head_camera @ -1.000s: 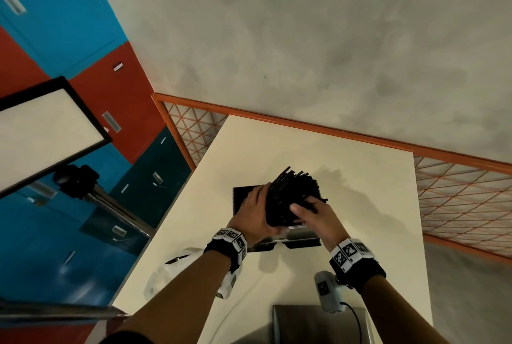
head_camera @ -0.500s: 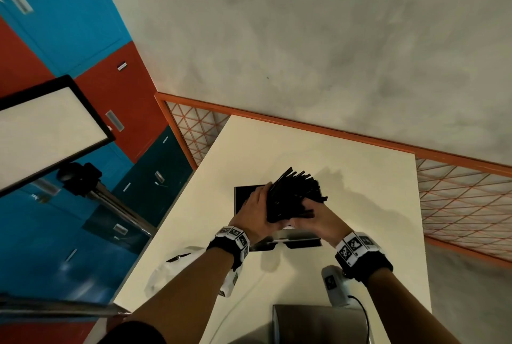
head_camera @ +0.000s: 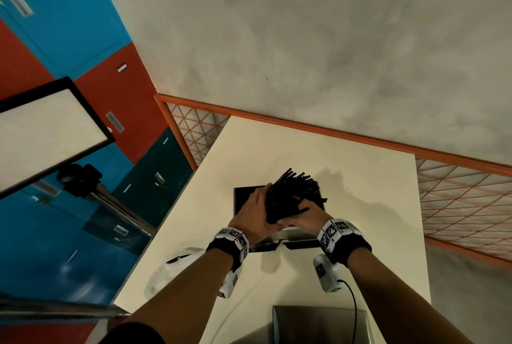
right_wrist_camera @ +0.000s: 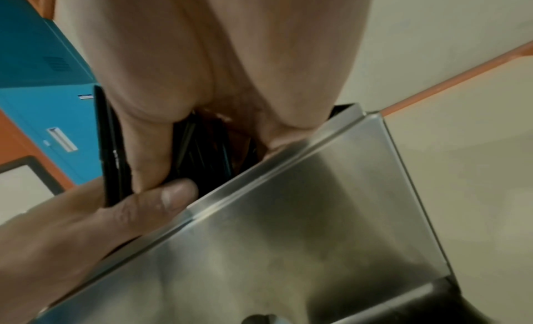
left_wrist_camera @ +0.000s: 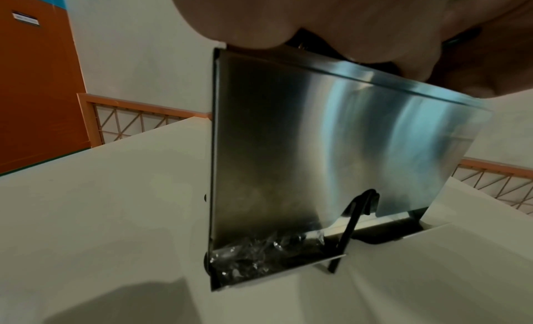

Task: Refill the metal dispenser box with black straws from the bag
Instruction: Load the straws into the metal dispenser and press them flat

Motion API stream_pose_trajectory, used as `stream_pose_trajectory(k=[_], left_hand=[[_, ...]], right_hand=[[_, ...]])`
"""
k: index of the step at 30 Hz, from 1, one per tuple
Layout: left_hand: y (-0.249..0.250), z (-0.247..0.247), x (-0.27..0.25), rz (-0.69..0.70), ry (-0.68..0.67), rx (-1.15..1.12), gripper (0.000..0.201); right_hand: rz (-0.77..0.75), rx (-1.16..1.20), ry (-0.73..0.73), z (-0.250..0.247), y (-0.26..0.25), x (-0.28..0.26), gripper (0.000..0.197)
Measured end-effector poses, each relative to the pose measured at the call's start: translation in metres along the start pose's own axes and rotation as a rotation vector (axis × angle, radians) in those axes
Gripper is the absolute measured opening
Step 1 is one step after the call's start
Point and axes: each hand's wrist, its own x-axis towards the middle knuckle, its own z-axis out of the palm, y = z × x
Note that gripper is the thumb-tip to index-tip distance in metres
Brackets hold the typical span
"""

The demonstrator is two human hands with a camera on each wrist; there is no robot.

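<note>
The metal dispenser box [head_camera: 245, 196] stands in the middle of the cream table [head_camera: 277, 144], its top uncovered. Both hands hold a fanned bundle of black straws [head_camera: 291, 191] tilted over its opening, far ends splayed upward. My left hand [head_camera: 256, 209] wraps the bundle's left side. My right hand [head_camera: 306, 217] grips its near lower end, fingers [right_wrist_camera: 150, 146] reaching down inside the box wall [right_wrist_camera: 288, 237]. One lone straw [left_wrist_camera: 349, 226] sticks out of the front slot of the box [left_wrist_camera: 331, 146]. The white bag [head_camera: 171, 269] lies at the table's left edge.
A flat metal lid [head_camera: 318, 324] lies at the near table edge. Crumpled clear plastic [left_wrist_camera: 259, 253] sits in the box's front tray. An orange lattice fence [head_camera: 457, 194] borders the table's far and right sides. A tripod with a light panel [head_camera: 50, 130] stands left.
My right hand has slid from the top of the bundle to its near lower end. The bundle has sunk a little toward the box opening, and the left hand keeps its grip.
</note>
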Motion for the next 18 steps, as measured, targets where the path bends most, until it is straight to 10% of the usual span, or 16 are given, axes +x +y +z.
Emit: stream_pose_trajectory(k=[18], left_hand=[[-0.003, 0.003, 0.002, -0.044, 0.041, -0.012, 0.118]], right_hand=[[-0.101, 0.373, 0.368, 0.004, -0.011, -0.021, 0.028]])
